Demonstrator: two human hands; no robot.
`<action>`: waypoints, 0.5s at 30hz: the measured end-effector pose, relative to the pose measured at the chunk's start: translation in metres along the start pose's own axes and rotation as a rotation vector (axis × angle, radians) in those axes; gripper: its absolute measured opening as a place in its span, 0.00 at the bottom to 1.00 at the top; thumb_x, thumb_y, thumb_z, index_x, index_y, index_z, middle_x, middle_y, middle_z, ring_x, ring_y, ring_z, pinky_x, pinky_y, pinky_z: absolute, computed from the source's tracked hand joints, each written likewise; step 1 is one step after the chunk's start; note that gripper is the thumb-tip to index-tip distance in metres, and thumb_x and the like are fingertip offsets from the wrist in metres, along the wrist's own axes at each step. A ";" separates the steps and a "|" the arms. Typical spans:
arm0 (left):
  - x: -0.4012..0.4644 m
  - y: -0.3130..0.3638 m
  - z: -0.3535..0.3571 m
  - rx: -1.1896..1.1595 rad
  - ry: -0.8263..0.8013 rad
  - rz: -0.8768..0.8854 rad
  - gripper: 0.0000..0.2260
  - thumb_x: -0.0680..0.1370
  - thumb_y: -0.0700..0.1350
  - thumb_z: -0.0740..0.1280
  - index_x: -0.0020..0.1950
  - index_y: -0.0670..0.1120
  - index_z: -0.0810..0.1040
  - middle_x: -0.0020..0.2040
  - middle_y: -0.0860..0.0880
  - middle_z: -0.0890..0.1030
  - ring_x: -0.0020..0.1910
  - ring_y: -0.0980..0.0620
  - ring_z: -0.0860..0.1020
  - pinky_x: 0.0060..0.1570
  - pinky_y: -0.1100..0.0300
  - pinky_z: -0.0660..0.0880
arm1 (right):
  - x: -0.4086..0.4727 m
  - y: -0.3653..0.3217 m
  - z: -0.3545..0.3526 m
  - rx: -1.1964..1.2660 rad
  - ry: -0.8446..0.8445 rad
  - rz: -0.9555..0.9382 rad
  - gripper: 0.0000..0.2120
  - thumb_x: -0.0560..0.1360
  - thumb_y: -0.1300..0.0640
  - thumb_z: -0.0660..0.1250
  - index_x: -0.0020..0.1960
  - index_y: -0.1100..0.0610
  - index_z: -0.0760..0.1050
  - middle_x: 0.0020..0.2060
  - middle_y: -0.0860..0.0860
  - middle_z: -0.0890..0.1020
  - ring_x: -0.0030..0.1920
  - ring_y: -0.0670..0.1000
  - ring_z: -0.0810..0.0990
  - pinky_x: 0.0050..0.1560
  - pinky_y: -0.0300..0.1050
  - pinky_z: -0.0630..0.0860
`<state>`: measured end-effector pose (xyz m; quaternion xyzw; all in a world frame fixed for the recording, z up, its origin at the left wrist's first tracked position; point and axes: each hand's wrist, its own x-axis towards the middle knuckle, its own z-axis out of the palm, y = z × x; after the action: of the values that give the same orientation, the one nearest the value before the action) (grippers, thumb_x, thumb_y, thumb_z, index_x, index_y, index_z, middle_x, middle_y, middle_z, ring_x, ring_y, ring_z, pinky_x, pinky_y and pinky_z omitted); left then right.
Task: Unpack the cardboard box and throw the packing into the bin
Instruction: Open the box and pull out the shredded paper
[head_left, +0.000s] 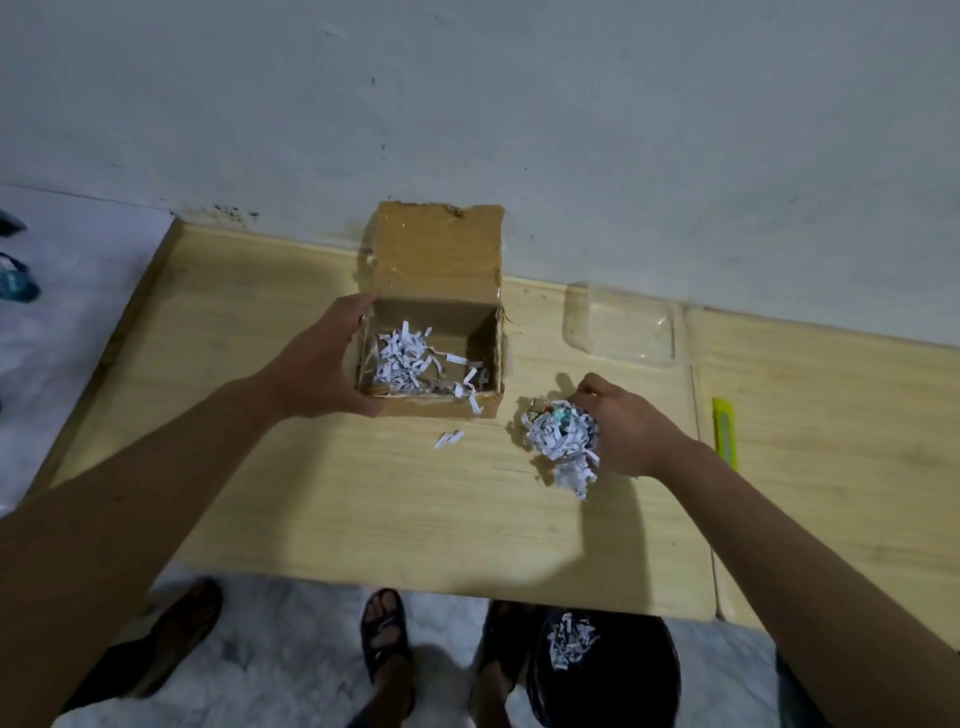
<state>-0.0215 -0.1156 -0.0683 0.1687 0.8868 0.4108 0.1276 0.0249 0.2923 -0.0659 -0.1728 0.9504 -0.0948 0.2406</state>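
An open cardboard box (441, 260) stands at the back of the wooden table, its flap up against the wall. White shredded paper (402, 358) lies inside it. My left hand (322, 364) grips the box's left wall. To the right of the box, my right hand (618, 426) is closed on a clump of shredded paper (561, 441) just above the table top. A black bin (623, 670) sits on the floor under the table's front edge, with some shreds (571, 642) in it. A couple of loose shreds (448, 439) lie on the table.
A clear plastic tray (623, 327) lies right of the box by the wall. A yellow-green utility knife (725, 431) lies at the right, on an adjoining table (841, 467). Sandalled feet (387, 639) stand on the marble floor below.
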 end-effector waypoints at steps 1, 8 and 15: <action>0.000 0.000 0.000 -0.005 0.002 0.002 0.59 0.53 0.58 0.84 0.79 0.67 0.57 0.76 0.57 0.66 0.74 0.47 0.73 0.74 0.41 0.72 | 0.001 0.000 0.006 0.009 0.010 -0.009 0.18 0.70 0.57 0.71 0.60 0.54 0.78 0.55 0.49 0.72 0.50 0.56 0.80 0.49 0.49 0.78; 0.000 0.000 0.001 -0.031 0.016 -0.011 0.58 0.54 0.58 0.85 0.76 0.71 0.56 0.77 0.51 0.70 0.73 0.46 0.76 0.72 0.40 0.75 | 0.001 -0.002 0.020 0.110 0.074 -0.013 0.31 0.71 0.52 0.74 0.73 0.52 0.74 0.61 0.50 0.72 0.59 0.55 0.78 0.54 0.51 0.80; 0.000 -0.003 0.002 -0.016 0.003 -0.041 0.61 0.54 0.58 0.84 0.82 0.58 0.58 0.77 0.50 0.69 0.73 0.47 0.75 0.73 0.43 0.74 | -0.007 0.007 0.011 0.118 0.084 -0.030 0.41 0.64 0.49 0.81 0.75 0.51 0.73 0.64 0.50 0.74 0.62 0.55 0.77 0.55 0.42 0.72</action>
<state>-0.0210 -0.1160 -0.0715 0.1486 0.8870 0.4156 0.1359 0.0341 0.3007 -0.0744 -0.1684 0.9498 -0.1612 0.2088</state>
